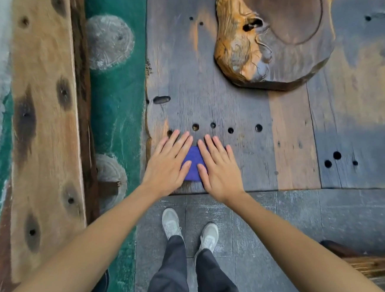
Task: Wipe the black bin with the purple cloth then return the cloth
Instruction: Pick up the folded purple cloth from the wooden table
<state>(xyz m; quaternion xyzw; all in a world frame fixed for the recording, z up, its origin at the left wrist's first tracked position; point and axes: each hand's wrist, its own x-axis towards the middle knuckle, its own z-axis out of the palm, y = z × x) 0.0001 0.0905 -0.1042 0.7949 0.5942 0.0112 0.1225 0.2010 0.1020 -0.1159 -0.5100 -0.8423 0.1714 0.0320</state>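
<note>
The purple cloth (193, 162) lies folded on the dark wooden table (229, 107), close to its front edge. My left hand (167, 166) rests flat on the cloth's left side, fingers spread. My right hand (218, 166) lies flat on its right side, fingers spread too. Only a strip of cloth shows between the two hands. Neither hand grips it. A dark rounded object (98, 287) peeks out under my left forearm at the lower left. I cannot tell whether it is the black bin.
A large carved wooden slab tray (294, 49) sits at the back of the table. A pale wooden bench (46, 132) runs along the left over a green painted floor (118, 94). My shoes (171, 221) stand on grey tiles below the table edge.
</note>
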